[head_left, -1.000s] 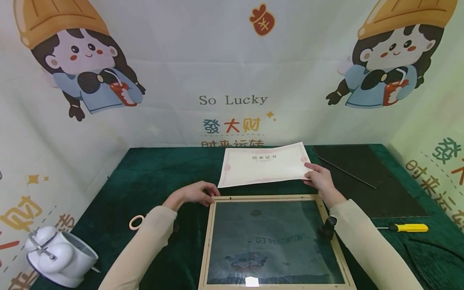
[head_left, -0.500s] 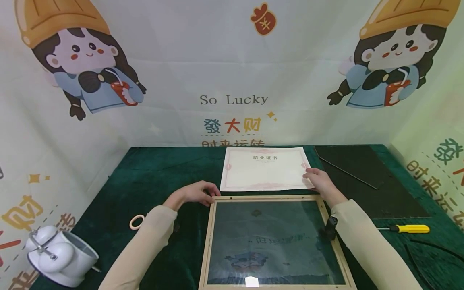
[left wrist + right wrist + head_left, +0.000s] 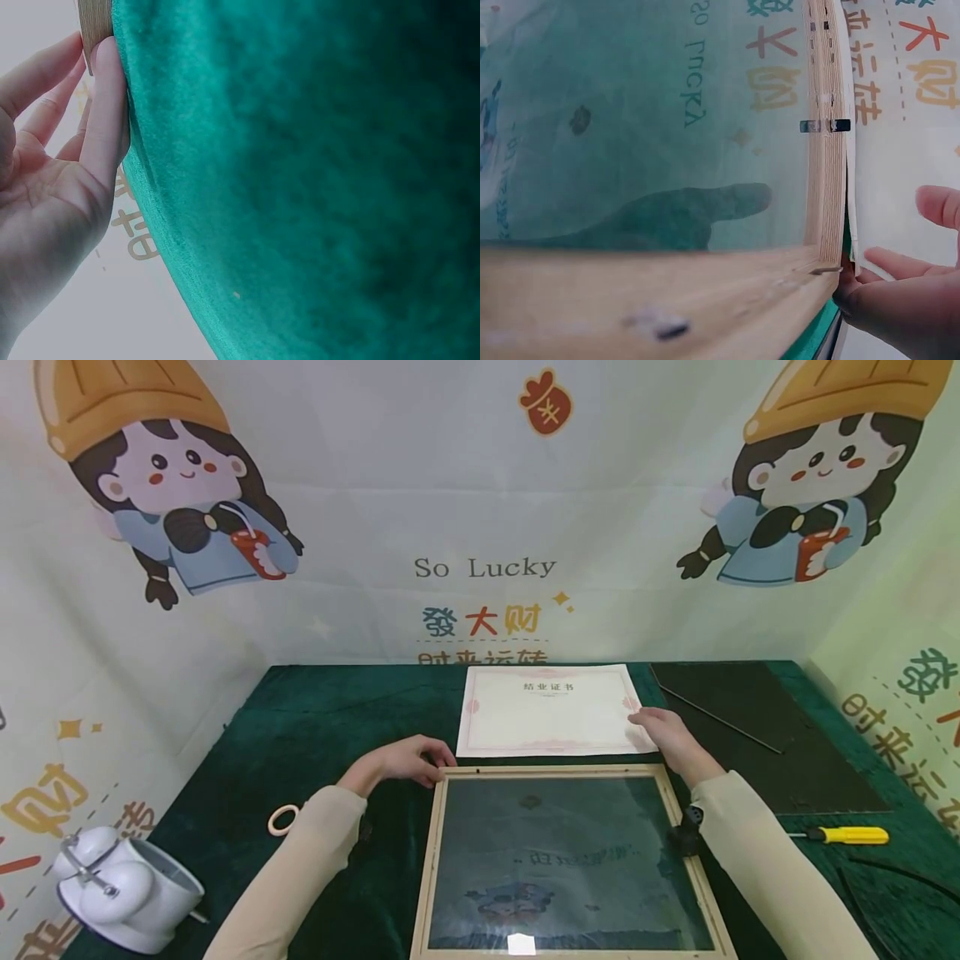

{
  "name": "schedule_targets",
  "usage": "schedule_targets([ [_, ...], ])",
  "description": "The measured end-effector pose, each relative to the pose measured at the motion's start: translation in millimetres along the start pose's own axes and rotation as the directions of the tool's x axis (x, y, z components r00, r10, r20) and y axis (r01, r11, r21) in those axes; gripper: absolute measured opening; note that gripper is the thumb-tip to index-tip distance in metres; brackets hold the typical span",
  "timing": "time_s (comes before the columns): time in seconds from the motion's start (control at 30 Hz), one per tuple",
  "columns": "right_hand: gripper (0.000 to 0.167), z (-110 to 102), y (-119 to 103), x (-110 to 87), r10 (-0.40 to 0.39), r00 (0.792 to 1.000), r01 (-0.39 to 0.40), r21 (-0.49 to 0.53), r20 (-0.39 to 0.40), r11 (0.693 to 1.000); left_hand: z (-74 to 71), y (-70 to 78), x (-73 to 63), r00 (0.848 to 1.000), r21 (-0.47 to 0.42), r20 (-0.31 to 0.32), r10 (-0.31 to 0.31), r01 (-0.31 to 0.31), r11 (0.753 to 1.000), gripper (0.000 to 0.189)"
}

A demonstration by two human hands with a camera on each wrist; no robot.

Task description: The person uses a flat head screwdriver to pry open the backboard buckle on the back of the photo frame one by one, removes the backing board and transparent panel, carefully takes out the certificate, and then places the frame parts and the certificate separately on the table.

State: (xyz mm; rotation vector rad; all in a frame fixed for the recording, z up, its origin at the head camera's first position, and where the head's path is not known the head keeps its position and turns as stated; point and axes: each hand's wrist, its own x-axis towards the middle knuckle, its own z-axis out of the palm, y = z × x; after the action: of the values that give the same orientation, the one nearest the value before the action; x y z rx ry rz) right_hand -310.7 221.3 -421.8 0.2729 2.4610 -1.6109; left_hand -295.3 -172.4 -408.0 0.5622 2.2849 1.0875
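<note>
The wooden picture frame (image 3: pixel 558 770) lies at the front middle with a clear, reflecting pane (image 3: pixel 570 818) in it. My left hand (image 3: pixel 397 760) pinches its far left corner; the left wrist view shows thumb and fingers on either side of the wood (image 3: pixel 95 34). Just behind the frame, a white certificate (image 3: pixel 551 722) with a pink border lies flat on the cloth. My right hand (image 3: pixel 672 743) rests at the certificate's near right corner, fingers loosely extended. In the right wrist view this hand (image 3: pixel 911 292) has its fingers spread beside the paper's edge, close to the frame corner.
A black backing board (image 3: pixel 765 735) lies at the back right with a thin rod (image 3: pixel 720 718) on it. A yellow-handled screwdriver (image 3: pixel 855 835) and a black cord (image 3: pixel 907 870) lie at right. At left are a beige ring (image 3: pixel 282 820) and a white lamp-like object (image 3: pixel 127 893).
The certificate's raised far right corner has come down and the sheet now lies flat. My right hand has lowered and let go of it. The left hand stays on the frame corner.
</note>
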Motion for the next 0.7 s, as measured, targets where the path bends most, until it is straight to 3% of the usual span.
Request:
schedule_targets([
  [0.17, 0.059, -4, 27, 30.9, -0.103, 0.991, 0.099, -0.053, -0.082, 0.994, 0.2, -0.4, 0.0, 1.000, 0.006, -0.001, 0.006, -0.006, 1.000, 0.014],
  [0.27, 0.056, -7, 36, 39.9, -0.143, 0.985, 0.133, -0.100, -0.099, 0.986, 1.0, -0.8, 0.4, 1.000, 0.007, -0.002, 0.010, -0.010, 1.000, 0.014],
  [0.37, 0.053, -10, 34, 31.3, -0.224, 0.974, 0.213, -0.226, -0.028, 0.951, 1.5, -1.0, 0.4, 1.000, 0.008, -0.006, 0.006, -0.005, 1.000, 0.014],
  [0.43, 0.048, -6, 19, 5.7, -0.288, 0.956, 0.290, -0.299, 0.052, 0.909, 1.6, -0.9, -0.2, 1.000, 0.008, -0.012, -0.001, 0.001, 1.000, 0.014],
  [0.57, 0.034, 12, -14, -57.9, -0.416, 0.873, 0.484, -0.345, 0.253, 0.804, 1.8, -0.7, -1.9, 1.000, 0.004, -0.023, -0.002, 0.002, 1.000, 0.015],
  [0.7, 0.031, 35, -23, -101.2, -0.489, 0.747, 0.645, -0.315, 0.450, 0.696, 2.8, -1.0, -4.6, 0.999, 0.004, -0.035, -0.002, 0.002, 1.000, 0.020],
])
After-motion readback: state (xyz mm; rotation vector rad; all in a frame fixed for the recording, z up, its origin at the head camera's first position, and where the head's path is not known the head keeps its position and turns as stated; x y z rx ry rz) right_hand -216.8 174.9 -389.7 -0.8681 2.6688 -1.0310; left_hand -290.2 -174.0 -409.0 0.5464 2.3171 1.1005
